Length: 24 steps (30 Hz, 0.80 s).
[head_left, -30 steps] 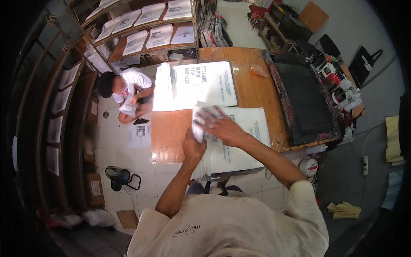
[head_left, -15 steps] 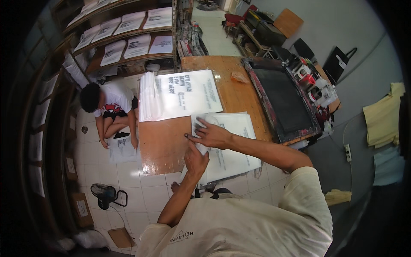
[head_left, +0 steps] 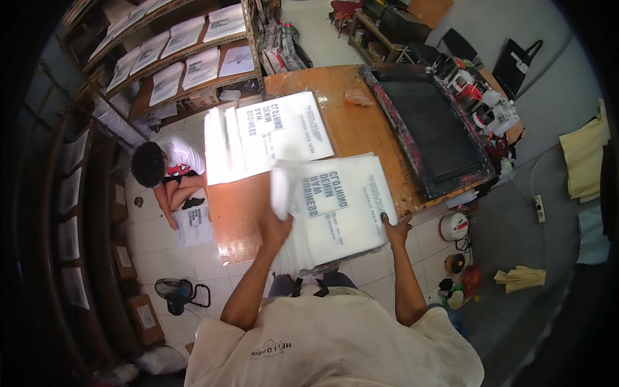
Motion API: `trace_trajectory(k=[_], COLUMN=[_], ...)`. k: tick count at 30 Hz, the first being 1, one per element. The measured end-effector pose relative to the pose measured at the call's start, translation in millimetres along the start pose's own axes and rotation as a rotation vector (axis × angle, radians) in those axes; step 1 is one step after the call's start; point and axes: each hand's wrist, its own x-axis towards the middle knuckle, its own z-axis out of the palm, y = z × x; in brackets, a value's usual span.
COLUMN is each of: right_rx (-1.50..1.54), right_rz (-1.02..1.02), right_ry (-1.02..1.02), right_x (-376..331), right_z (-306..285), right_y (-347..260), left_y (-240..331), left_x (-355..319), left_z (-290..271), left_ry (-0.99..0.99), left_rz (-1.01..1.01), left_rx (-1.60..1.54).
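Note:
A near stack of white, translucent printed plastic sheets (head_left: 348,222) lies on the wooden table, its front edge close to my body. My left hand (head_left: 276,231) is closed on the stack's left edge, where a few sheets (head_left: 279,190) curl up, blurred by motion. At the right edge, my right hand (head_left: 398,230) pinches the sheets' corner, thumb on top and dark-stained, the other fingers partly hidden. Beyond lies a second stack of the same printed sheets (head_left: 290,132), with ruffled folds along its left side. Neither hand touches that one.
A dark framed printing screen (head_left: 432,129) lies on the table's right side, with jars and bottles (head_left: 483,113) beyond. A person (head_left: 171,161) sits on the floor at left, by a printed sheet (head_left: 193,226). Shelves (head_left: 187,48) hold more sheets. A black fan (head_left: 177,295) stands on the floor.
My hands have moved apart: the right from the stack's upper left to its right edge, the left down and left. The print is now uncovered. The view has shifted slightly.

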Motion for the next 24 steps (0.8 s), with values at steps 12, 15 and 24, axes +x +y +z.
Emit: trace_trajectory(k=[12, 15, 24], right_rx=[-0.220, -0.402, -0.166], right_rz=[-0.276, -0.312, -0.294], right_ry=[-0.104, -0.117, -0.191], right_x=[14.0, 10.6, 41.3], right_z=[-22.7, -7.7, 3.1], right_y=[5.8, -19.5, -39.0], left_y=[50.0, 21.6, -37.0], left_x=[-38.6, -2.6, 24.1], left_z=[18.6, 4.9, -0.6], left_ry=[0.011, 0.004, -0.117], left_rz=[0.115, -0.164, -0.323], left_rx=[0.107, -0.042, -0.515])
